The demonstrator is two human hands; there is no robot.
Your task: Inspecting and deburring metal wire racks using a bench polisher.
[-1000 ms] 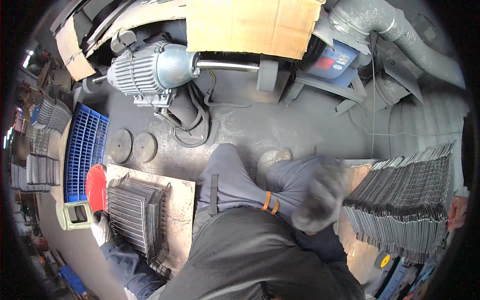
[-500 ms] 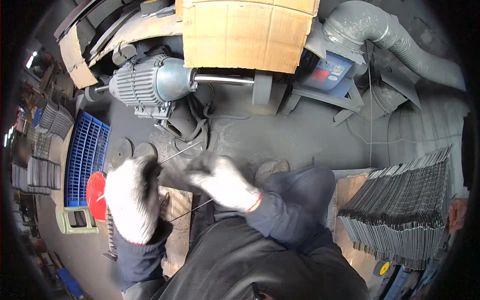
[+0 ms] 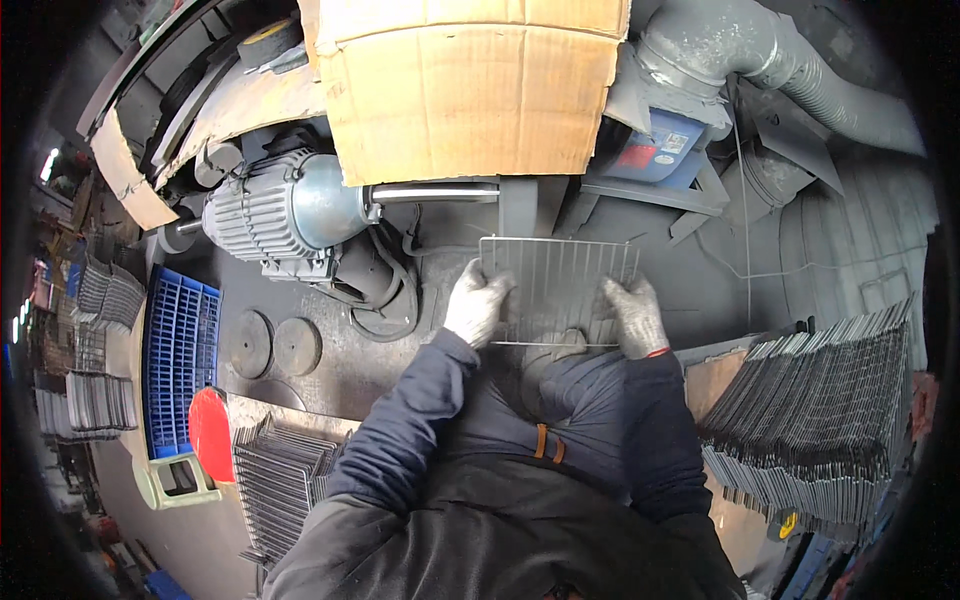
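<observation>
A wire rack (image 3: pixel 556 290), a rectangular metal frame crossed by thin parallel rods, is held out in front of my lap. My left hand (image 3: pixel 474 306), in a pale, dirty work glove, grips its left edge. On the opposite edge, my right hand (image 3: pixel 637 316) is closed in a matching glove. The far edge of the rack lies just below the grinding wheel (image 3: pixel 518 215) on the motor shaft. To my left a pile of similar wire racks (image 3: pixel 277 487) rests on a wooden board, and a taller, denser stack of racks (image 3: pixel 815 420) stands at my right.
A grey electric motor (image 3: pixel 275 213) stands ahead, its shaft partly under a cardboard sheet (image 3: pixel 470 100). Two round discs (image 3: pixel 297 347) lie on the floor. Leftward are a blue plastic crate (image 3: pixel 182 350), a red round thing (image 3: pixel 211 434) and a pale green stool (image 3: pixel 178 484). A duct (image 3: pixel 700 45) curves at upper right.
Both hands have moved right from the left-hand pile to in front of my lap. The wire rack, edge-on and blurred before, is now spread out between them.
</observation>
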